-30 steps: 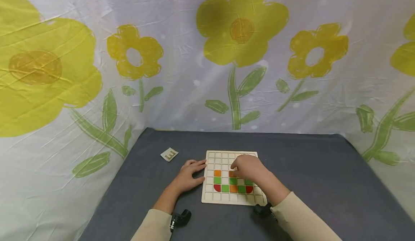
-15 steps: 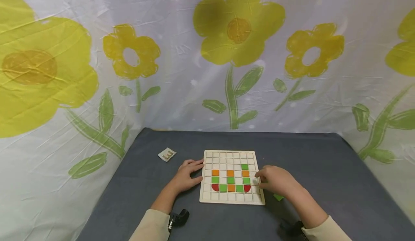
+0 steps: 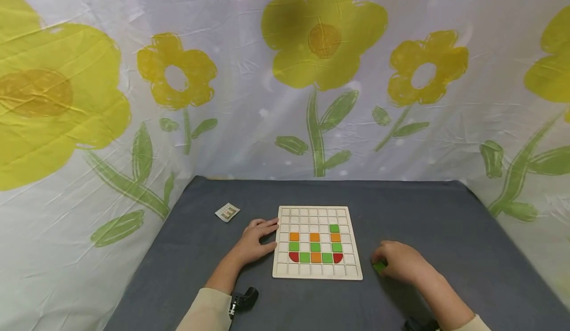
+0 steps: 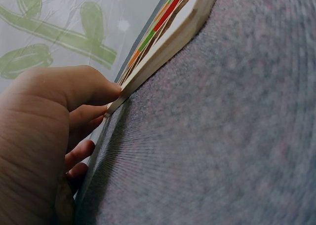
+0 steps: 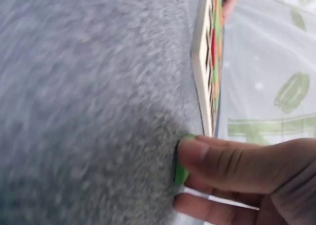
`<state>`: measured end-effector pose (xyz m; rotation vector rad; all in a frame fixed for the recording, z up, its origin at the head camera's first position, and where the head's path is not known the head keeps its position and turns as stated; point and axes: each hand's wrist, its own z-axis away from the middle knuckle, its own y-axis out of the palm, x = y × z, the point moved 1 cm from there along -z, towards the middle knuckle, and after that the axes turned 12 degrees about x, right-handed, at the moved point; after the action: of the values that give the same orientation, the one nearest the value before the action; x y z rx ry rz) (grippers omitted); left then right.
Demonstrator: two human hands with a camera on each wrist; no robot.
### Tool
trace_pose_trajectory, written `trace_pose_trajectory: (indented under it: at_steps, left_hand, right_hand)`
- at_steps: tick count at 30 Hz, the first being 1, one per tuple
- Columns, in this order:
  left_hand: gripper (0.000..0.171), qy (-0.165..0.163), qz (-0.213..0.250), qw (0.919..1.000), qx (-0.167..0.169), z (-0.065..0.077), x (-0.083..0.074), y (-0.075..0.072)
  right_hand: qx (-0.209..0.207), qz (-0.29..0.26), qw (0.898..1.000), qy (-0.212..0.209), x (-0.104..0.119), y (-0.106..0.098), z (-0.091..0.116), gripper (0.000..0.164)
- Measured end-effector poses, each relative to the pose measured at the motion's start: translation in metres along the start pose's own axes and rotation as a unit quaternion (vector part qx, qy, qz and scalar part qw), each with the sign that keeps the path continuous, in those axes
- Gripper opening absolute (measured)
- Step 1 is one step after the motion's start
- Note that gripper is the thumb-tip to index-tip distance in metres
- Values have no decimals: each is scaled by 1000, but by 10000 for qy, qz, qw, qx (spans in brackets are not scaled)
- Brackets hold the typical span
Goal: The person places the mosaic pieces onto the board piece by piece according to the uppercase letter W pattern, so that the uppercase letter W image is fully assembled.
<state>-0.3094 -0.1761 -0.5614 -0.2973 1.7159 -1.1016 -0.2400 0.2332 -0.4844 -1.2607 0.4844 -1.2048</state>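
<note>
A pale wooden grid board (image 3: 317, 270) lies on the table. Orange, green and red tiles (image 3: 315, 247) sit in some of its cells, with a green one topping the right-hand column. My left hand (image 3: 253, 242) rests at the board's left edge, its fingertips touching the rim; the left wrist view shows the thumb (image 4: 94, 87) against that rim. Off the board's right side, my right hand (image 3: 403, 261) pinches a green tile (image 3: 379, 266) at the tabletop. In the right wrist view the thumb covers part of this green tile (image 5: 180, 170).
Behind my left hand, a small card (image 3: 227, 212) with a printed grid pattern lies on the dark grey tablecloth (image 3: 267, 192). A flower-printed curtain (image 3: 249, 138) stands along the table's back and sides.
My right hand has left the board, moving right and toward me, and now holds the loose green tile. The tiles it covered are visible. My left hand stays at the board's edge.
</note>
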Motion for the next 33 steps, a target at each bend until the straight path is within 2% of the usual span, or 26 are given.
trace_pose_trajectory:
  at_steps: [8, 13, 19, 22, 30, 33]
  left_hand:
    - [54, -39, 55, 10000, 24, 1, -1, -2]
    - [54, -13, -6, 10000, -2, 1, -1, -2]
    - [54, -19, 19, 10000, 45, 1, -1, 0]
    - [54, -42, 43, 10000, 63, 1, -1, 0]
    - [54, -32, 51, 10000, 55, 1, -1, -1]
    - [54, 56, 7, 10000, 23, 1, -1, -1]
  right_hand:
    - [-178, 500, 9965, -645, -6, 2, -1, 19]
    - [-463, 553, 9951, -673, 2, -10, -7, 20]
    - [-828, 837, 9878, -1024, 27, -32, -20, 21]
    - [-870, 919, 9839, -1262, 44, -40, -29, 20]
    - [-554, 754, 9838, -1533, 79, -47, -62, 13]
    - [-412, 662, 9844, -1574, 91, -48, -77, 16]
